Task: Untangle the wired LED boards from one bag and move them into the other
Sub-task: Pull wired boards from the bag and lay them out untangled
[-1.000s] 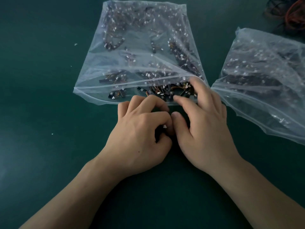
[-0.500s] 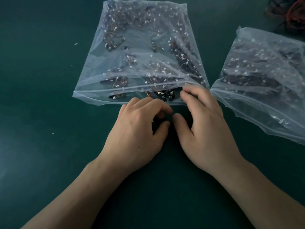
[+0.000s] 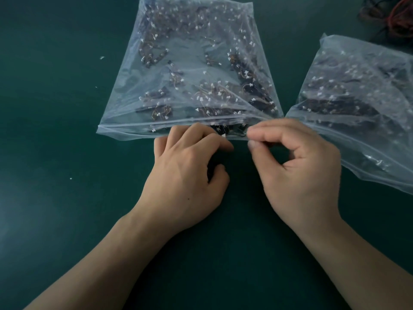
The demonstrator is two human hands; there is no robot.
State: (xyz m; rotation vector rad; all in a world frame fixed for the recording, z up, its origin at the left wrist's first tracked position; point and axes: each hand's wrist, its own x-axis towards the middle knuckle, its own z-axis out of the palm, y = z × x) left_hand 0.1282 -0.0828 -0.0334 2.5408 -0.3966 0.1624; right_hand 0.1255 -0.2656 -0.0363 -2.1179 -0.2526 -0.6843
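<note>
Green table (image 3: 55,198): centre bag (image 3: 190,52) full of LED boards (image 3: 257,90), right bag (image 3: 357,90) just beside it, corners touching. Loose wire tangle (image 3: 393,16) far right, white scraps (image 3: 102,57) on the left. Bag film covers most boards. Left hand (image 3: 190,175) is curled at the bag mouth, grip hidden under the palm, can't tell. Right hand (image 3: 301,166) pinches a thin board wire, thumb to forefinger. Half a second ago its fingers lay flat on the mouth.

Dark green matte worktop (image 3: 55,198) filling the view, pale sheen of soft light at its 9 o'clock edge, tiny white flecks (image 3: 102,57) toward 10 o'clock, loose tangle of red and black wires (image 3: 393,16) at 1 o'clock
</note>
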